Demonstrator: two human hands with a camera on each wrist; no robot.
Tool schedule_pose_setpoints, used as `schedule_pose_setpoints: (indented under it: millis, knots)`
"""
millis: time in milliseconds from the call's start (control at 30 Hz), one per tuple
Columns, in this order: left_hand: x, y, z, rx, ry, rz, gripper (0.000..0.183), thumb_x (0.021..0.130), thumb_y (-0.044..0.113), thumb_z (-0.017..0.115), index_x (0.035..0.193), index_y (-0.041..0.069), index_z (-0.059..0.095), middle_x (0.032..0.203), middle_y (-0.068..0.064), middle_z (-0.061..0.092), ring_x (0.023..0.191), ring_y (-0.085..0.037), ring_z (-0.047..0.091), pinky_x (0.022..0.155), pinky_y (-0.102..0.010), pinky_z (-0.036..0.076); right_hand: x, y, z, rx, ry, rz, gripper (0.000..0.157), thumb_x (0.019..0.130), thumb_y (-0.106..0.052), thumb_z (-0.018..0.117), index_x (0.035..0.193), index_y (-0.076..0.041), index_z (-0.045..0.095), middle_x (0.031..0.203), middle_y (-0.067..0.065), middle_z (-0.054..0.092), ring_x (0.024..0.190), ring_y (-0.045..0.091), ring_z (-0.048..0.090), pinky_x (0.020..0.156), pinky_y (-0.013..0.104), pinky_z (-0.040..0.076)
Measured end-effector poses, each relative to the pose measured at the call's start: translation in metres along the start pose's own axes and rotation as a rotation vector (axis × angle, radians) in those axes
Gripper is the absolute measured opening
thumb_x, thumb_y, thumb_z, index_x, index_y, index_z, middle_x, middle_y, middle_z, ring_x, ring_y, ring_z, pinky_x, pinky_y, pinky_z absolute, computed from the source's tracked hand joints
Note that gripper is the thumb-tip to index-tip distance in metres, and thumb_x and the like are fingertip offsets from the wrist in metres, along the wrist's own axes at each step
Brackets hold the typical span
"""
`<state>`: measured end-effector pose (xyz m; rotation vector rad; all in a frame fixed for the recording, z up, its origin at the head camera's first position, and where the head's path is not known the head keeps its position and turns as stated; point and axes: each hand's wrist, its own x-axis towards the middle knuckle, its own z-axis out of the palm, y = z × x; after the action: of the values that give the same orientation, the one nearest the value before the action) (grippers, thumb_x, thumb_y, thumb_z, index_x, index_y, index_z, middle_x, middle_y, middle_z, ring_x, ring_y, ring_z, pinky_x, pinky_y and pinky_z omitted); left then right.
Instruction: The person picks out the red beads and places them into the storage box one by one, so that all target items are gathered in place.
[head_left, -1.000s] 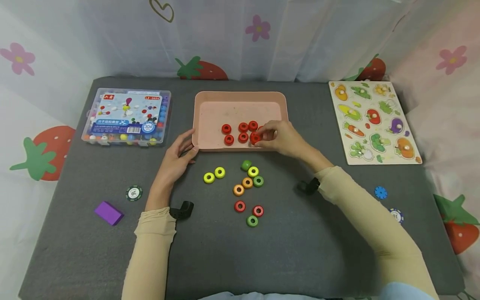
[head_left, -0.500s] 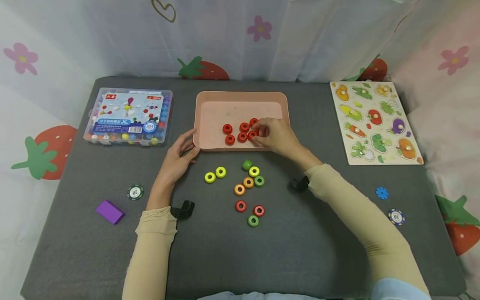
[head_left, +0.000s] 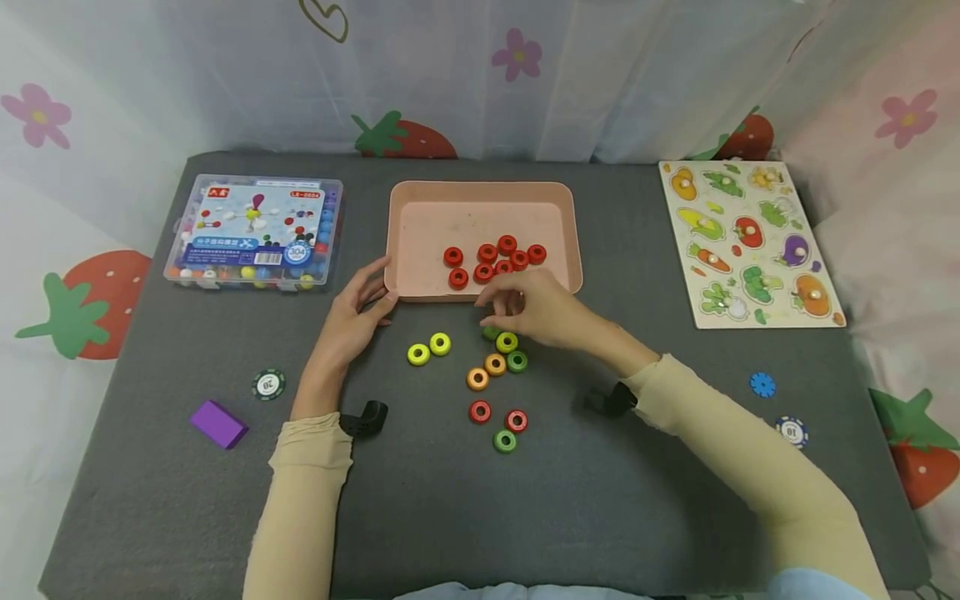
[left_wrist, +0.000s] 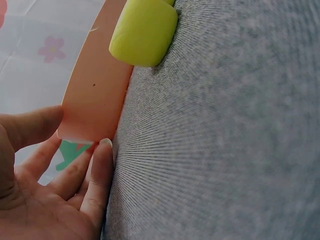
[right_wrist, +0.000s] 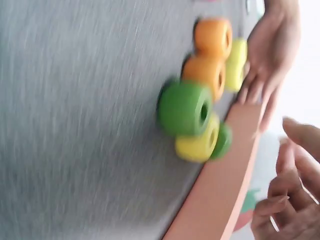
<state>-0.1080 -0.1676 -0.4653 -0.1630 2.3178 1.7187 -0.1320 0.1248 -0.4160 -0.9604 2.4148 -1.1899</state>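
Observation:
My left hand (head_left: 352,321) rests on the near left corner of the pink tray (head_left: 435,204), its fingers along the left side and thumb at the front. In the left wrist view, these fingertips (left_wrist: 102,147) touch the tray's end. Several red ring beads (head_left: 453,257) lie inside the tray. My right hand (head_left: 540,310) is over the near rim, bent fingers holding nothing; it partly covers a green bead (head_left: 491,332) lying by a yellow bead (head_left: 507,342). The right wrist view shows thumb and fingers (right_wrist: 300,137) beyond the tray wall, with a green bead (right_wrist: 185,109) nearer the camera.
Two yellow beads (head_left: 440,343), orange beads (head_left: 477,379), red beads (head_left: 480,412) and a green bead (head_left: 505,441) lie before the tray. A clear plastic case (head_left: 255,233) stands left, a vegetable puzzle board (head_left: 750,242) right. Poker chips (head_left: 268,385) and a purple block (head_left: 218,424) lie farther out.
My right hand has let go of a red bead inside the tray and moved toward me, over the near rim and green bead. The left hand has stayed at the tray corner.

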Motion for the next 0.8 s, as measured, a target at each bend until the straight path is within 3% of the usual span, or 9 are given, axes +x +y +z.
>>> schedule_pose_setpoints:
  millis: [133, 200, 333, 400, 467, 567, 700, 800]
  knots:
    - [0.000, 0.001, 0.000, -0.009, 0.002, 0.003, 0.056, 0.103, 0.022, 0.058, 0.154, 0.032, 0.038, 0.153, -0.003, 0.047, 0.135, -0.020, 0.048, 0.081, -0.026, 0.052, -0.008, -0.010, 0.013, 0.053, -0.256, 0.048, 0.018, 0.082, -0.017, 0.084, 0.098, -0.011, 0.078, 0.060, -0.005, 0.055, 0.052, 0.007, 0.048, 0.053, 0.023, 0.039]
    - [0.000, 0.001, 0.000, -0.014, -0.001, 0.002, 0.056, 0.103, 0.022, 0.058, 0.154, 0.031, 0.038, 0.153, -0.003, 0.047, 0.135, -0.020, 0.048, 0.082, -0.027, 0.051, -0.012, -0.013, 0.020, 0.081, -0.380, 0.084, 0.020, 0.080, -0.017, 0.086, 0.098, -0.013, 0.079, 0.062, -0.005, 0.059, 0.048, 0.006, 0.045, 0.050, 0.021, 0.037]
    - [-0.001, 0.002, 0.000, -0.012, 0.002, -0.001, 0.057, 0.103, 0.021, 0.058, 0.155, 0.031, 0.038, 0.153, -0.003, 0.047, 0.135, -0.020, 0.048, 0.082, -0.027, 0.052, -0.017, -0.016, 0.033, 0.082, -0.507, 0.123, 0.026, 0.076, -0.016, 0.089, 0.101, -0.015, 0.081, 0.065, -0.006, 0.063, 0.047, 0.004, 0.043, 0.048, 0.020, 0.035]
    - [0.000, 0.002, 0.000, -0.012, 0.005, -0.006, 0.056, 0.103, 0.021, 0.058, 0.154, 0.032, 0.038, 0.153, -0.003, 0.048, 0.134, -0.020, 0.049, 0.082, -0.027, 0.052, -0.018, -0.016, 0.038, 0.042, -0.520, 0.123, 0.029, 0.075, -0.017, 0.090, 0.102, -0.017, 0.081, 0.062, -0.008, 0.061, 0.048, 0.003, 0.042, 0.049, 0.021, 0.034]
    - [0.000, 0.001, 0.000, -0.012, 0.008, -0.009, 0.056, 0.103, 0.021, 0.058, 0.154, 0.032, 0.038, 0.153, -0.003, 0.048, 0.135, -0.020, 0.049, 0.082, -0.027, 0.051, -0.019, -0.014, 0.041, 0.010, -0.520, 0.123, 0.031, 0.073, -0.017, 0.091, 0.103, -0.018, 0.081, 0.053, -0.008, 0.050, 0.047, 0.003, 0.041, 0.048, 0.021, 0.032]
    - [0.000, 0.002, 0.000, -0.011, 0.007, -0.009, 0.056, 0.103, 0.021, 0.057, 0.154, 0.032, 0.038, 0.154, -0.003, 0.047, 0.135, -0.021, 0.048, 0.082, -0.026, 0.051, -0.019, -0.013, 0.043, -0.007, -0.500, 0.115, 0.029, 0.073, -0.018, 0.091, 0.101, -0.017, 0.081, 0.053, -0.009, 0.048, 0.047, 0.002, 0.039, 0.048, 0.021, 0.030]
    - [-0.001, 0.002, 0.000, -0.011, 0.007, -0.008, 0.056, 0.103, 0.022, 0.058, 0.154, 0.032, 0.038, 0.154, -0.003, 0.047, 0.135, -0.021, 0.048, 0.081, -0.026, 0.051, -0.017, -0.009, 0.040, 0.055, -0.457, 0.091, 0.023, 0.076, -0.022, 0.089, 0.097, -0.017, 0.080, 0.053, -0.009, 0.045, 0.048, 0.002, 0.036, 0.049, 0.020, 0.029]
    - [-0.001, 0.002, 0.001, -0.011, 0.007, -0.010, 0.056, 0.103, 0.022, 0.058, 0.154, 0.033, 0.038, 0.153, -0.002, 0.048, 0.135, -0.020, 0.049, 0.082, -0.027, 0.052, -0.012, -0.004, 0.032, 0.131, -0.363, 0.077, 0.021, 0.079, -0.026, 0.087, 0.097, -0.021, 0.079, 0.054, -0.006, 0.046, 0.049, 0.004, 0.038, 0.050, 0.021, 0.031]
